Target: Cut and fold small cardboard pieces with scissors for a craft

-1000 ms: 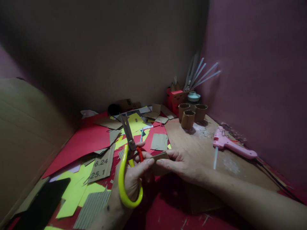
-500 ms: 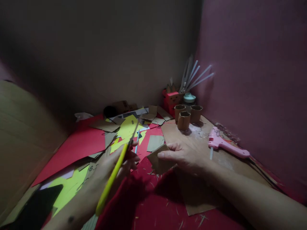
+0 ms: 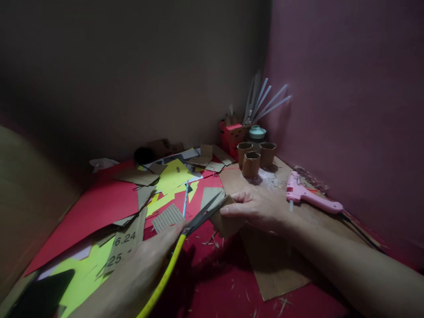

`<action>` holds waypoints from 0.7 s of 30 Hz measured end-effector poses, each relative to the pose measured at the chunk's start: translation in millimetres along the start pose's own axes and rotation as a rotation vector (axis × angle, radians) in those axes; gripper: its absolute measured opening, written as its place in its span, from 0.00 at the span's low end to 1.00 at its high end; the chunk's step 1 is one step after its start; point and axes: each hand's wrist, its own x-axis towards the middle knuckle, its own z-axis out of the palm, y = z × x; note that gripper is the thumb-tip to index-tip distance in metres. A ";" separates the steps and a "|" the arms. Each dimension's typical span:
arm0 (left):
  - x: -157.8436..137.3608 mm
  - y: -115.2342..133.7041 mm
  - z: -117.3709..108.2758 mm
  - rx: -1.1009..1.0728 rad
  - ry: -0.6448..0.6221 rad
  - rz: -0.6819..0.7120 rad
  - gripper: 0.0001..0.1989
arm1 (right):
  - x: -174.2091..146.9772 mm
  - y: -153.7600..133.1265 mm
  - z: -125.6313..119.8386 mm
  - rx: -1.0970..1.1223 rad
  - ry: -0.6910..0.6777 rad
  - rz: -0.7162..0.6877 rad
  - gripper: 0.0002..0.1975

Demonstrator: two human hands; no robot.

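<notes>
My left hand (image 3: 155, 251) grips a pair of scissors (image 3: 195, 223) with long yellow handles and dark blades. The blades are parted and point up and to the right, at the edge of a small cardboard piece (image 3: 228, 221). Pinched between thumb and fingers, that piece is in my right hand (image 3: 251, 210). Whether the blades touch the cardboard, I cannot tell. Below my right hand lies a larger cardboard sheet (image 3: 274, 269) on the red surface, with thin cardboard shreds about. A corrugated cardboard square (image 3: 168, 217) rests just beyond my left hand.
A pink glue gun (image 3: 308, 194) lies on the right, its cord trailing. Three cardboard cups (image 3: 251, 164) stand before a red holder (image 3: 230, 137) and a jar with a pale green lid (image 3: 257, 131). Yellow paper scraps (image 3: 174, 174) and a red sheet (image 3: 89, 207) cover the left.
The scissors have swung from pointing upward to pointing right, and their blades now reach the cardboard piece. My right hand still holds the piece. The view has shifted slightly.
</notes>
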 end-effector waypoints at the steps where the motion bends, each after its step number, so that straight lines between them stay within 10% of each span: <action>1: -0.8 1.2 -1.2 0.010 -0.032 0.045 0.20 | 0.1 0.5 -0.8 -0.008 -0.011 -0.007 0.08; 21: -1.8 6.4 -0.4 -0.233 -0.049 0.079 0.18 | -2.8 -4.5 2.2 -0.085 0.063 0.049 0.08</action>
